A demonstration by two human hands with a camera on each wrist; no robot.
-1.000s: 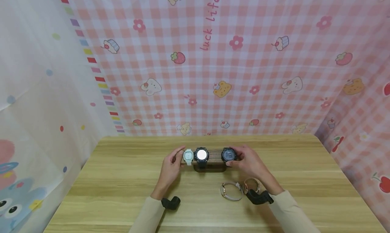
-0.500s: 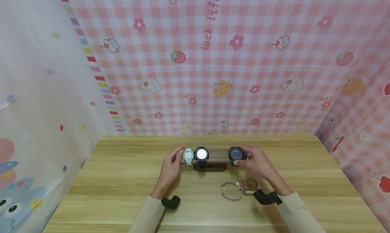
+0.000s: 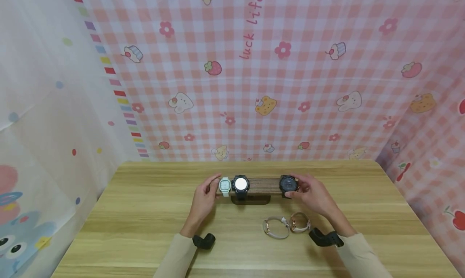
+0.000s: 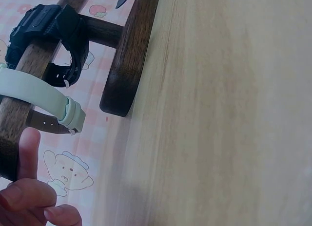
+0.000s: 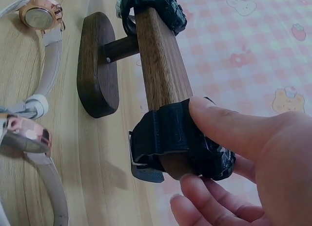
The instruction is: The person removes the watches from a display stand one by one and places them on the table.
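A dark wooden watch stand point(image 3: 264, 185) has a horizontal bar on a rounded base. My left hand point(image 3: 203, 199) holds the bar's left end, beside a pale mint watch point(image 3: 225, 186). Close to that watch, a black watch point(image 3: 241, 184) with a bright, glaring face is strapped round the bar. At the right end, my right hand point(image 3: 312, 195) grips a second black watch point(image 3: 289, 184) between thumb and fingers. The right wrist view shows its buckled strap point(image 5: 168, 128) looped round the bar, with the thumb on top and fingertips by the bar's end.
Two watches with pale straps and rose-gold cases, one point(image 3: 276, 228) left of the other point(image 3: 300, 222), lie on the wooden table point(image 3: 145, 229) in front of the stand. Black camera mounts point(image 3: 204, 241) sit on both wrists. A pink checked cloth point(image 3: 232, 88) hangs behind the table.
My right hand has slid the black watch rightward along the bar, from right of centre to the right end. The left hand stays at the left end.
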